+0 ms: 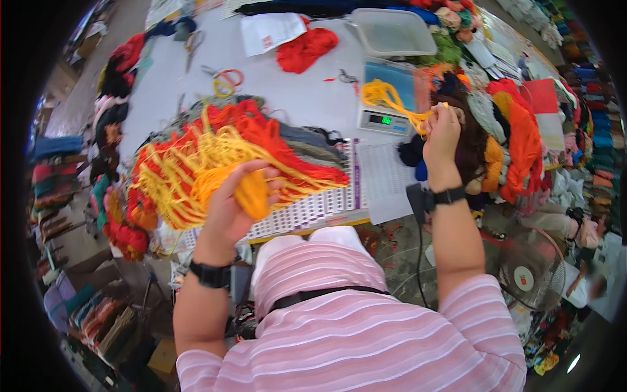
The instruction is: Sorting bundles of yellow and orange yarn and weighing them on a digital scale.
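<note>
My left hand [225,206] is closed around a bundle of yellow-orange yarn [251,194], low over the table's near edge. Beneath and beyond it spreads a heap of yellow yarn strands [173,160] laid over red yarn [277,140], with grey yarn [304,145] along the far side. My right hand [442,137] pinches the end of a looped yellow yarn hank [385,95] beside a digital scale [388,72]. Part of that hank lies over the scale's blue plate, and its lit display [384,120] faces me.
Scissors with red and yellow handles [226,85] lie beyond the heap; a second pair [192,46] is farther left. Red yarn [307,49], a white packet [271,32] and a clear plastic bin [395,36] sit at the back. Mixed yarn [522,150] crowds the right; below stands a fan [532,268].
</note>
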